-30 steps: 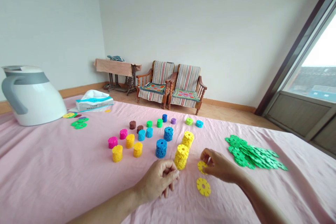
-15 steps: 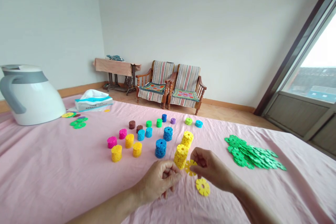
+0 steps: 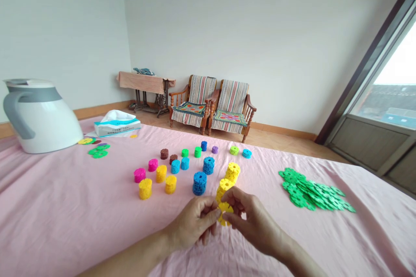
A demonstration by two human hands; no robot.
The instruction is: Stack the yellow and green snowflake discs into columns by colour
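My left hand (image 3: 195,221) and my right hand (image 3: 251,220) meet low in the middle of the pink cloth (image 3: 65,216). Both are closed in a pinch on a flat yellow toothed disc (image 3: 224,215) held between their fingertips. Just behind the fingers stands a tall stack of yellow discs (image 3: 223,186), and a second yellow stack (image 3: 233,171) stands a little farther back. A blue stack (image 3: 199,182) stands to their left. Nothing shows of the loose yellow disc on the cloth, where my right hand now lies.
Several short stacks in yellow, pink, blue, green, brown and purple dot the cloth's middle. A heap of green discs (image 3: 313,192) lies right. A white jug (image 3: 39,117), tissue pack (image 3: 117,124) and loose discs (image 3: 97,152) sit far left. Two wooden chairs (image 3: 211,104) stand behind.
My right hand has carried the yellow disc leftward from beside the loose disc to my left hand's fingertips. My left hand has stayed about where it was.
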